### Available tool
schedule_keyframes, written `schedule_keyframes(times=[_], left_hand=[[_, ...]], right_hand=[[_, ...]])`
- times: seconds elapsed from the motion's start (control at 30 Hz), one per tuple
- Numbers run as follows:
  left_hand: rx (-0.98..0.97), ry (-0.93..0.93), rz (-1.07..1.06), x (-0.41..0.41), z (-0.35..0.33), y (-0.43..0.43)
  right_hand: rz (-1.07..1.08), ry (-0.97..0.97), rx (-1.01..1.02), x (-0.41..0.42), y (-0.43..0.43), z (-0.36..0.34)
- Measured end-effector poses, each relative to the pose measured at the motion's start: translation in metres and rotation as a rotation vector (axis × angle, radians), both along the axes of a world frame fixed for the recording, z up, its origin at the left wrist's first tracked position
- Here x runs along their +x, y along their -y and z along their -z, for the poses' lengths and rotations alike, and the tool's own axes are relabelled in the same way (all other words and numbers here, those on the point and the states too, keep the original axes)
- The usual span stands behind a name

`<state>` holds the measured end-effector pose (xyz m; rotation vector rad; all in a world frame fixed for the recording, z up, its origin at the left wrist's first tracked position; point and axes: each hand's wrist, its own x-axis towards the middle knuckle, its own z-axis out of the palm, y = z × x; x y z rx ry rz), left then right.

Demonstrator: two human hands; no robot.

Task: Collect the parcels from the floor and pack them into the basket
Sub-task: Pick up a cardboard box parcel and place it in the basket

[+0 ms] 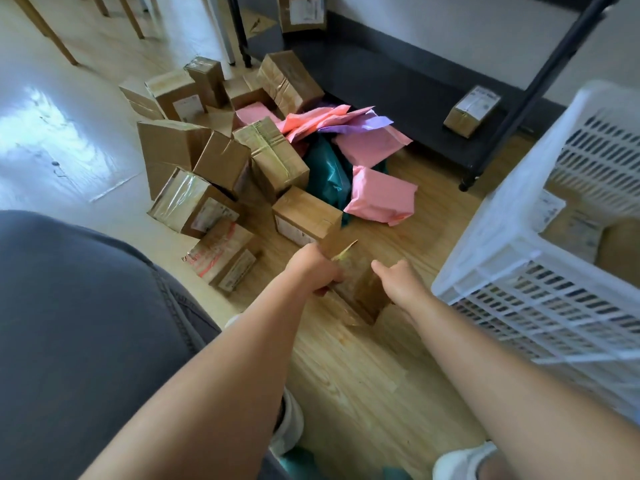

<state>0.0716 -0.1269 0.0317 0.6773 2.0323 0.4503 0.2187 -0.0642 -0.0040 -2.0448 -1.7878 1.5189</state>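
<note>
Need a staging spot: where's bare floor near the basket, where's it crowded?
Bare wood floor between the white slatted plastic basket and the pink plastic mailer; also nearer, between both forearms. Crowded: brown cardboard boxes heaped left.

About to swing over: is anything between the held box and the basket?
Nothing visible. Only bare floor lies between the cardboard box and the white basket to its right; the box just has to clear the rim.

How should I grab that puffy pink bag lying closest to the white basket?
Pinch the pink bag along its near right edge, coming from the basket side. It lies flat and looks soft. That edge faces bare floor, while its left side lies against the green bag.
</note>
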Motion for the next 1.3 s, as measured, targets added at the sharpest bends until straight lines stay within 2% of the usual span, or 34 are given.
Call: schedule_keyframes(times=[0.07, 0.23, 0.37, 0.47, 0.6, 0.7, 0.87, 0.93, 1.03, 1.13, 1.23, 1.3], left_hand=[[0.036, -0.023, 0.061, 0.017, 0.005, -0.003], [0.187, -0.259, 0.279, 0.050, 0.014, -0.016], [0.254, -0.337, 0.426, 0.070, 0.016, -0.024], [0.225, -0.321, 0.469, 0.075, 0.016, -0.030], [0.158, -0.203, 0.497, 0.071, 0.015, -0.034], [0.157, -0.202, 0.582, 0.074, 0.019, -0.029], [0.088, -0.190, 0.720, 0.086, 0.030, -0.015], [0.028, -0.091, 0.701, 0.083, 0.036, -0.009], [-0.032, 0.127, 0.473, 0.075, 0.044, -0.005], [-0.079, 0.089, 0.156, 0.068, 0.062, -0.004], [-0.249, 0.060, 0.213, 0.068, 0.076, 0.006], [-0.264, 0.053, 0.249, 0.072, 0.081, 0.011]], right_hand=[[0.098, 0.035, 0.018, 0.014, -0.002, -0.001], [0.242, -0.003, 0.005, 0.050, 0.004, 0.004], [0.349, -0.118, -0.069, 0.066, 0.016, 0.016], [0.326, -0.187, -0.085, 0.076, 0.017, 0.023], [0.207, -0.194, -0.169, 0.096, 0.015, 0.024], [0.224, -0.242, -0.280, 0.098, 0.016, 0.008], [0.231, -0.197, -0.321, 0.104, 0.012, 0.027], [0.217, -0.174, -0.337, 0.106, 0.012, 0.032], [0.204, -0.096, -0.346, 0.105, 0.015, 0.037], [0.141, -0.079, -0.371, 0.102, 0.020, 0.044], [0.128, -0.089, -0.349, 0.093, 0.025, 0.044], [0.121, -0.072, -0.321, 0.086, 0.029, 0.042]])
